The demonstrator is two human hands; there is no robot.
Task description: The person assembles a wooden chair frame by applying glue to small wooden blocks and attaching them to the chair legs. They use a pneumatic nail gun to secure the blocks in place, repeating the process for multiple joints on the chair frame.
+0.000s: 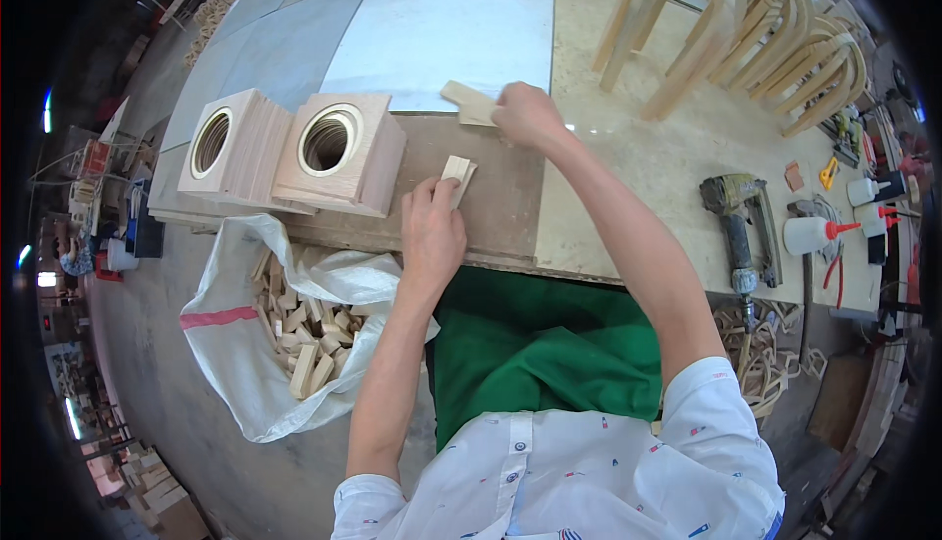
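My left hand (433,229) is closed on a small pale wooden block (458,169), which rests on the brown board (505,182) in front of me. My right hand (530,114) reaches farther forward, fingers curled around the end of a flat wooden piece (473,105). That piece looks slightly blurred, and part of it is hidden under the fingers; another piece may overlap it. To the left of my hands stand two stacks of square wooden panels with round holes, the nearer stack (370,172) and the farther-left stack (257,148).
An open white sack (218,344) of wooden offcuts hangs below the table's left front edge. Arched wooden frames (677,10) stand at the far right. A nail gun (736,206) and a white glue bottle (807,235) lie on the right side. A whitish sheet (451,30) covers the table's middle.
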